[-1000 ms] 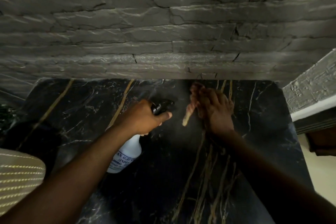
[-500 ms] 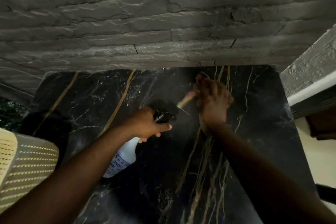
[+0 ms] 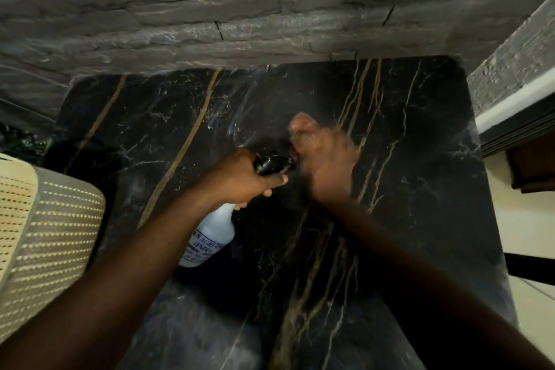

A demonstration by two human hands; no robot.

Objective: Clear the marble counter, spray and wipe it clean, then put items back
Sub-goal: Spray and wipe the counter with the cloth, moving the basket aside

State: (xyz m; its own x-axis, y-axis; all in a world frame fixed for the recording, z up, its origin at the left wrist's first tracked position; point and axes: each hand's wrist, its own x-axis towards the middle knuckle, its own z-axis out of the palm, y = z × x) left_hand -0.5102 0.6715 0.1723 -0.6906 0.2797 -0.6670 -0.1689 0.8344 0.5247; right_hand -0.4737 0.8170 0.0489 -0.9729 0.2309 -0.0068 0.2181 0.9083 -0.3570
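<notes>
Marble counter (image 3: 420, 204) lying bare right below both hands, running away toward the stone wall (image 3: 210, 9). Left hand (image 3: 240, 179) clenched round spray bottle (image 3: 214, 234), nozzle aimed right across the slab. Right hand (image 3: 324, 159) just beside the nozzle, blurred, grip impossible to tell. Wiping likely next, right hand nearer.

The marble counter (image 3: 420, 189) is black, crossed by gold streaks and fine white veins. The spray bottle (image 3: 214, 234) has a white body with a blue-lettered label and a glossy black trigger head, while the stone wall (image 3: 210, 9) behind is dark grey with a rough layered pattern. At the left, a woven chair back (image 3: 45, 234) is beige with rows of small pale dots
</notes>
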